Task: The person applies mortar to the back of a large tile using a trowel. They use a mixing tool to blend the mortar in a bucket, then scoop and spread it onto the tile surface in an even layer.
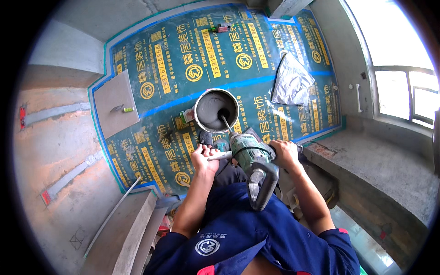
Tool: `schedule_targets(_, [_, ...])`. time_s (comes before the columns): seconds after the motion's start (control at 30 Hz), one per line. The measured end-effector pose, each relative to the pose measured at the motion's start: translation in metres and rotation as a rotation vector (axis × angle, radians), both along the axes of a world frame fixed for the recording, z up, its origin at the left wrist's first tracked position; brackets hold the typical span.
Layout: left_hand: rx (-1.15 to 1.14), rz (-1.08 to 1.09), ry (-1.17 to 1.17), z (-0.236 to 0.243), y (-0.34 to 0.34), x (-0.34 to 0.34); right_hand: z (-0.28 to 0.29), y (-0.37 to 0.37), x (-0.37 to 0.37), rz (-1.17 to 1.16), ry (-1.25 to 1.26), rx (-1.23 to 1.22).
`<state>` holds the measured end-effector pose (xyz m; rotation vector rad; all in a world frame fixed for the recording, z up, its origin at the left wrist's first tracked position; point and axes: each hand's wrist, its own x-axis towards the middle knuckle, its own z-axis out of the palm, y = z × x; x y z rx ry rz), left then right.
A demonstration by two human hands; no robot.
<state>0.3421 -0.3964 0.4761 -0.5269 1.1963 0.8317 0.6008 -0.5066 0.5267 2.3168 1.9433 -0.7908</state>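
My left hand [204, 159] has its fingers curled on the pale left side handle of a green power mixer [243, 149]. My right hand [284, 153] grips the mixer's other side handle. A black loop handle sits at the tool's top, nearest my body. The metal shaft [226, 122] runs into a round bucket [199, 110] of smooth grey mix, with a dark hollow around the shaft; the paddle is hidden in it.
Green printed floor covering [174, 68] has blue taped seams. A beige board [113, 91] with a trowel [117, 108] lies left, a silver bag [293, 80] right. A small reddish object [222, 28] is far back. Concrete ledges [366, 156] edge the space beside a window.
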Motion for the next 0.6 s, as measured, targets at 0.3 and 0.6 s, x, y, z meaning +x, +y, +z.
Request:
schedule_targets(0.3, [0.042, 0.06, -0.014, -0.002, 0.004, -0.018, -0.017, 0.008, -0.015, 0.011, 0.032, 0.135])
schedule_targets(0.6, [0.111, 0.085, 0.01, -0.002, 0.021, -0.029, -0.017, 0.026, -0.029, 0.012, 0.028, 0.16])
